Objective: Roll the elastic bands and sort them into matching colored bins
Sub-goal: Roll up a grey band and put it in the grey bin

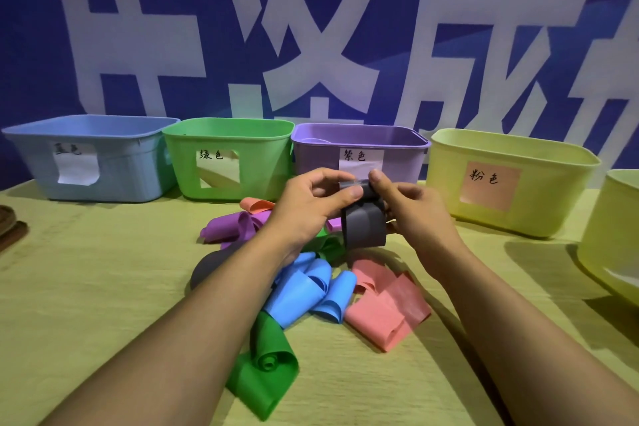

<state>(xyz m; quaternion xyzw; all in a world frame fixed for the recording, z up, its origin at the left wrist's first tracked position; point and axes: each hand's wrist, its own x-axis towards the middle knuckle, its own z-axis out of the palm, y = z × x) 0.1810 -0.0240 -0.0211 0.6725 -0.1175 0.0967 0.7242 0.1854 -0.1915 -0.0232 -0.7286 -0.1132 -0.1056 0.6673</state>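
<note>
Both hands hold a dark grey elastic band (364, 226) above the pile; my left hand (311, 201) and my right hand (411, 206) pinch its top end, where a small roll has formed, and the rest hangs down in a loop. Under them lie loose bands: purple (231, 226), blue (304, 290), pink (387, 304), green (266, 367), a small pink roll (256, 205) and another dark grey band (211, 266). Along the back stand a blue bin (100, 156), a green bin (228, 156), a purple bin (359, 149) and a yellow bin (508, 180) with a pink label.
Another pale yellow bin (615, 235) shows partly at the right edge. A dark brown object (8, 225) sits at the left edge of the yellow-green table (103, 287). A blue banner with large white characters fills the background.
</note>
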